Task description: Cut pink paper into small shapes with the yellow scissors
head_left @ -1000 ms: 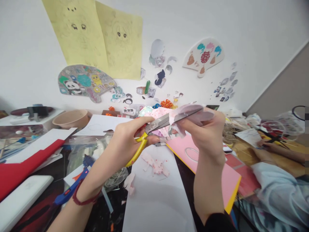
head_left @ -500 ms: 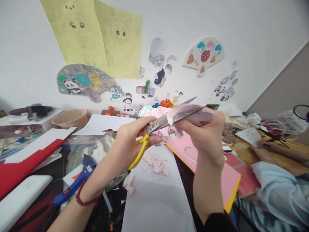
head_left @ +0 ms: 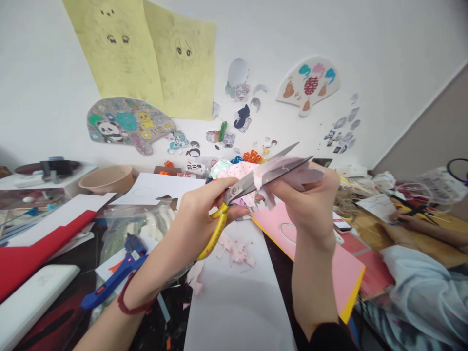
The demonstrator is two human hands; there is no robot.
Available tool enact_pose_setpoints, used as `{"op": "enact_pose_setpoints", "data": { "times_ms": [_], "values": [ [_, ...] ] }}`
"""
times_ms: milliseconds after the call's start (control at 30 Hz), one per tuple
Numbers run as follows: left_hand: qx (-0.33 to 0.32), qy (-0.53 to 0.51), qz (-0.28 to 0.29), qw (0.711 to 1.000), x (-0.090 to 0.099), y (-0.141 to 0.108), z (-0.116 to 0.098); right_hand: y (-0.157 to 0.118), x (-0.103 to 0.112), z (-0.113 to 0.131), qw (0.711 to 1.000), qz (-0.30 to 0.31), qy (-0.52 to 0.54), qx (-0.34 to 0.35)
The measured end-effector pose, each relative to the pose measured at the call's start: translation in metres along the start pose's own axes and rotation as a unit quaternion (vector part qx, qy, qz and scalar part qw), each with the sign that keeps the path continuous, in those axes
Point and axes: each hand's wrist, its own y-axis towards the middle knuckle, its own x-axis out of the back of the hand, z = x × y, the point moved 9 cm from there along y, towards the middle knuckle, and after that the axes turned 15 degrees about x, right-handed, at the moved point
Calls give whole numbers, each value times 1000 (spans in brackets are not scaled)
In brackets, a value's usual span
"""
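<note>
My left hand [head_left: 204, 209] is closed round the yellow handles of a pair of scissors [head_left: 237, 190], whose blades point up to the right and stand apart. Between the blades is a pale pinkish piece of thin paper or fabric [head_left: 268, 170]. My right hand [head_left: 310, 195] pinches this piece from the right, its fingers close to the lower blade. Under the hands, a white sheet [head_left: 237, 302] carries pink dotted scraps [head_left: 237, 251]. Pink dotted material [head_left: 243, 170] lies behind the scissors, partly hidden by them.
A blue glue gun [head_left: 117, 280] lies left of my left forearm, by a plastic bag. A pink sheet with a yellow edge [head_left: 343, 270] is at right. Farther left are a beige bowl [head_left: 106, 180] and a white box-like object [head_left: 40, 297]. Another person's sleeve [head_left: 424, 273] shows at right.
The scissors and my left hand have shifted very slightly to the right. The pale piece stays between the blades, and my right hand has hardly moved.
</note>
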Motion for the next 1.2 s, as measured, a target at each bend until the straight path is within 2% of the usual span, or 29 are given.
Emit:
{"op": "enact_pose_setpoints", "data": {
  "times_ms": [267, 500, 700, 933, 1200],
  "values": [
    [6, 25, 14, 1000, 1, 0, 0, 2, 1, 3, 1000, 8, 19, 16],
    [-1, 21, 14, 1000, 0, 0, 0, 0, 3, 0, 1000, 13, 1, -5],
    [0, 15, 12, 1000, 1, 0, -1, 1, 3, 2, 1000, 11, 15, 6],
    [17, 17, 39, 999, 3, -1, 1, 0, 6, 4, 999, 27, -18, -14],
    [10, 35, 36, 999, 3, -2, 1, 0, 14, 10, 995, 57, -75, -22]
  ]
}}
